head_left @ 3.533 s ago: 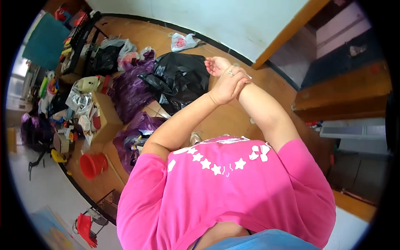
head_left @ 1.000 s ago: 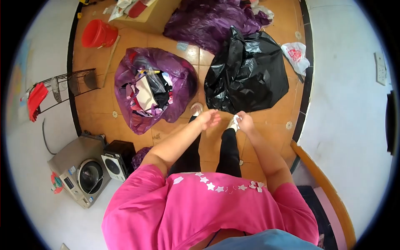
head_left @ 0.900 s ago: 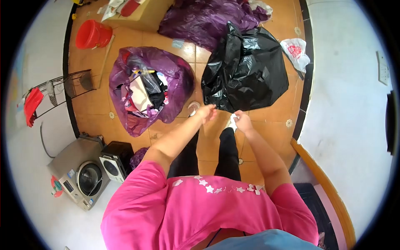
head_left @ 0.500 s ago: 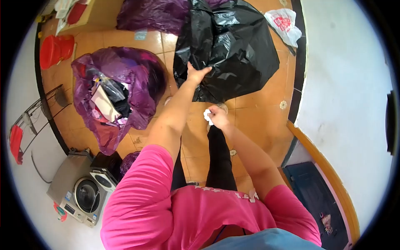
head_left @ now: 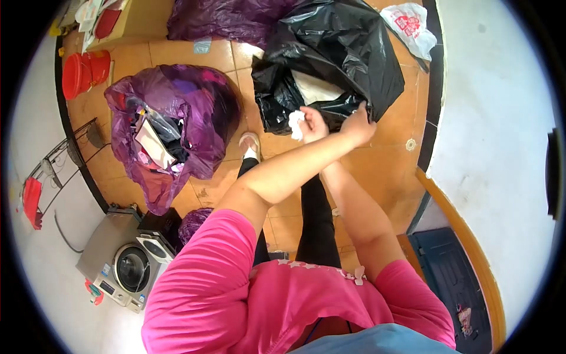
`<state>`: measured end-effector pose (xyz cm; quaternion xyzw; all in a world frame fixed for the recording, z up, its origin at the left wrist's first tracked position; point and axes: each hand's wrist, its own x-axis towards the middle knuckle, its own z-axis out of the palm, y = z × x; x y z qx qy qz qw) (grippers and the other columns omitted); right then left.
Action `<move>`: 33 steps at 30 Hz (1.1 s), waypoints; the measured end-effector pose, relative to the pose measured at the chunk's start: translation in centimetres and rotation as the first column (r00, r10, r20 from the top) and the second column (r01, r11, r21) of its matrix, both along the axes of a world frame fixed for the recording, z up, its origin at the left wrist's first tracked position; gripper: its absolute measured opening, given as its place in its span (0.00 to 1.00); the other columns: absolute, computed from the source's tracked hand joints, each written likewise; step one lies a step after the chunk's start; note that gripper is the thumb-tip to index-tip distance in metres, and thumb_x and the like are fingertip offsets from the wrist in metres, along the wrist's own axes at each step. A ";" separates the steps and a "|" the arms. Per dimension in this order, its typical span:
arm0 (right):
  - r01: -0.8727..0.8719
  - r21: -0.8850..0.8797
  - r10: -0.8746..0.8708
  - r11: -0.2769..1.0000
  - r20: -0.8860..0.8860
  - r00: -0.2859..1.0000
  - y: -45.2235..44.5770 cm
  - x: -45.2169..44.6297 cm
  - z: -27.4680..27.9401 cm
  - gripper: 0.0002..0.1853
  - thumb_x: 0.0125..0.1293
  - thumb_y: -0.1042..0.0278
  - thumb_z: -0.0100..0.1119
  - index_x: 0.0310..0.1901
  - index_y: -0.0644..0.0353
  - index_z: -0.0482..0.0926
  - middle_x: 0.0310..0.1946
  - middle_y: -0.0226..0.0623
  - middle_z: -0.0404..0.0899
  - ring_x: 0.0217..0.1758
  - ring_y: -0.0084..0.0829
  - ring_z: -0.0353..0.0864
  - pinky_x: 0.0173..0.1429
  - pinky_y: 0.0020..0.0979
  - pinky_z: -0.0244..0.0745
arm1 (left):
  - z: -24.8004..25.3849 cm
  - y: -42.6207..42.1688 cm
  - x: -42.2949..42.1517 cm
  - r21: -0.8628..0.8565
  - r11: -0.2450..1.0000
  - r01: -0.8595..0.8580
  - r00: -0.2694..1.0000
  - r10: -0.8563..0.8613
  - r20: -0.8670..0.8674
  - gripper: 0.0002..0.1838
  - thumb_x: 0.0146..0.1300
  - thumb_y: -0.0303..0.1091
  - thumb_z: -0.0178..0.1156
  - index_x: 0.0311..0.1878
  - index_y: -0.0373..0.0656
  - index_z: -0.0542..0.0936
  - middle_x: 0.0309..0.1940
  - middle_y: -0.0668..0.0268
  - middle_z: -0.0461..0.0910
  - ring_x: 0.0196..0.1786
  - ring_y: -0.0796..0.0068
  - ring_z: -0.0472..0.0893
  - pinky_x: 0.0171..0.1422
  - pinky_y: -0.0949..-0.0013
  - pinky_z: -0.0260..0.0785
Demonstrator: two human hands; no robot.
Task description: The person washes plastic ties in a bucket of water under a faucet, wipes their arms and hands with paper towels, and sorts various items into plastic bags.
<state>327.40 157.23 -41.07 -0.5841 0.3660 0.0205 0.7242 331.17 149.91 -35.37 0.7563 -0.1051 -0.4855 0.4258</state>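
The black plastic garbage bag [head_left: 359, 53] lies on the floor in front of me, its mouth spread open. Inside it a pale, flat surface [head_left: 315, 88] shows; what it is I cannot make out. My left hand [head_left: 358, 125] reaches across to the right and is closed on the near right edge of the bag's mouth. Under that forearm comes my right hand [head_left: 313, 125], which pinches a crumpled white wad [head_left: 296, 124], like tissue or paper, just at the near rim of the bag.
To the left stands a stuffed purple bag [head_left: 206, 118], open at the top. Another purple bag [head_left: 224, 23] lies behind. A red bucket [head_left: 82, 74], a washing machine [head_left: 127, 268] and a white printed plastic bag [head_left: 410, 26] line the sides. My foot [head_left: 250, 144] stands between the bags.
My left hand has moved right, from the bag's left side to its near right edge. The bag's mouth has opened, showing the pale surface. My right hand has moved forward with the white wad.
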 end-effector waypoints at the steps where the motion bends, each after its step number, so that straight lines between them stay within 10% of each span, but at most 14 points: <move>1: -0.004 -0.070 0.008 0.998 0.058 0.998 -0.8 1.3 0.4 0.19 0.61 0.83 0.51 0.54 0.63 0.68 0.40 0.33 0.74 0.40 0.21 0.75 0.43 0.20 0.71 | 0.5 -0.3 -0.2 -0.001 1.000 -0.001 1.000 0.001 0.000 0.33 0.55 0.39 0.57 0.58 0.25 0.59 0.45 0.36 0.74 0.50 0.44 0.75 0.55 0.56 0.67; 2: 0.050 -0.094 -0.041 0.994 0.097 0.994 -1.4 2.0 1.0 0.14 0.62 0.80 0.52 0.50 0.65 0.72 0.37 0.38 0.77 0.38 0.24 0.78 0.41 0.22 0.71 | 0.9 -0.4 -0.3 -0.029 0.991 0.131 0.991 -0.130 0.036 0.33 0.55 0.40 0.57 0.57 0.24 0.60 0.45 0.36 0.74 0.50 0.44 0.75 0.56 0.56 0.67; 4: -0.420 -0.481 0.343 0.769 -0.244 0.907 -4.0 3.2 1.0 0.08 0.63 0.76 0.52 0.43 0.67 0.76 0.35 0.46 0.78 0.34 0.30 0.79 0.39 0.26 0.71 | 1.7 -0.6 -0.1 -0.044 0.964 0.261 0.964 -0.258 0.070 0.33 0.55 0.40 0.57 0.56 0.23 0.61 0.45 0.36 0.74 0.50 0.45 0.75 0.56 0.56 0.67; 5: -0.090 -0.598 0.195 0.796 0.114 0.974 -3.8 3.7 0.3 0.09 0.63 0.70 0.53 0.38 0.68 0.77 0.34 0.52 0.78 0.34 0.38 0.79 0.38 0.32 0.72 | 2.2 -0.7 0.3 -0.036 0.939 0.342 0.938 -0.339 0.077 0.32 0.55 0.40 0.57 0.55 0.24 0.62 0.45 0.38 0.74 0.50 0.45 0.75 0.55 0.56 0.68; 8: -0.110 -0.981 0.366 0.162 -0.043 0.929 -6.3 2.4 -6.4 0.12 0.63 0.66 0.52 0.38 0.67 0.78 0.37 0.50 0.78 0.41 0.46 0.77 0.48 0.40 0.71 | 3.8 -0.9 1.2 -0.019 0.887 0.462 0.886 -0.460 0.062 0.25 0.56 0.40 0.56 0.49 0.28 0.69 0.44 0.46 0.76 0.50 0.49 0.76 0.53 0.56 0.69; 11: -0.658 -0.577 -0.222 0.485 -0.808 0.545 -8.4 -1.2 -0.6 0.12 0.61 0.61 0.51 0.41 0.56 0.81 0.45 0.48 0.77 0.53 0.41 0.74 0.57 0.38 0.68 | 5.2 0.3 1.1 0.125 0.808 0.576 0.772 -0.588 0.242 0.19 0.58 0.40 0.55 0.44 0.32 0.73 0.43 0.49 0.77 0.49 0.51 0.76 0.52 0.55 0.67; 18: -0.829 -0.462 0.462 0.316 -0.688 0.560 -9.6 -6.5 -3.0 0.10 0.59 0.63 0.52 0.38 0.54 0.81 0.43 0.46 0.78 0.51 0.44 0.74 0.57 0.39 0.67 | 6.0 8.9 -0.9 -0.042 0.981 0.188 0.824 -0.135 0.550 0.10 0.57 0.38 0.55 0.37 0.43 0.76 0.34 0.60 0.78 0.42 0.61 0.77 0.51 0.58 0.60; 23: -0.973 -0.222 0.863 0.067 -0.476 0.169 -7.7 -7.1 -1.6 0.09 0.57 0.64 0.53 0.35 0.53 0.82 0.42 0.45 0.78 0.50 0.45 0.74 0.56 0.40 0.67 | 2.7 15.6 -1.0 -0.043 0.995 0.087 0.825 -0.048 0.564 0.02 0.49 0.31 0.57 0.27 0.48 0.75 0.23 0.69 0.76 0.37 0.64 0.77 0.51 0.58 0.58; 24: -0.980 -0.177 0.866 -0.092 -0.500 0.009 -7.9 -7.7 -0.7 0.09 0.57 0.65 0.53 0.35 0.53 0.82 0.42 0.44 0.78 0.49 0.46 0.74 0.56 0.41 0.67 | 2.8 16.6 -0.1 0.130 0.961 0.245 0.851 -0.277 0.445 0.08 0.47 0.31 0.59 0.34 0.48 0.77 0.35 0.64 0.78 0.48 0.62 0.76 0.58 0.48 0.55; 26: -0.865 -0.157 0.717 -0.476 -0.640 -0.278 -8.5 -9.2 2.2 0.09 0.56 0.66 0.52 0.33 0.50 0.83 0.39 0.41 0.79 0.50 0.40 0.75 0.57 0.42 0.66 | 2.1 17.6 1.1 0.027 0.996 0.083 0.677 -0.076 0.732 0.19 0.45 0.31 0.61 0.45 0.48 0.77 0.52 0.58 0.71 0.61 0.57 0.66 0.66 0.39 0.45; 28: -0.825 -0.091 0.619 -0.557 -0.708 -0.340 -10.5 -11.9 2.9 0.10 0.56 0.68 0.50 0.33 0.51 0.83 0.39 0.40 0.79 0.51 0.39 0.74 0.58 0.41 0.65 | 2.7 17.8 3.4 0.031 0.991 0.127 0.713 -0.113 0.692 0.34 0.44 0.29 0.62 0.60 0.49 0.68 0.62 0.57 0.61 0.67 0.52 0.57 0.69 0.40 0.41; 33: -0.842 0.152 0.427 -0.517 -0.807 -0.407 -15.9 -14.0 6.1 0.16 0.54 0.65 0.54 0.46 0.52 0.80 0.53 0.46 0.71 0.56 0.44 0.70 0.61 0.39 0.65 | 3.4 17.2 6.7 -0.087 0.991 0.097 0.673 -0.001 0.739 0.36 0.45 0.27 0.60 0.63 0.49 0.66 0.68 0.56 0.53 0.71 0.52 0.52 0.70 0.40 0.41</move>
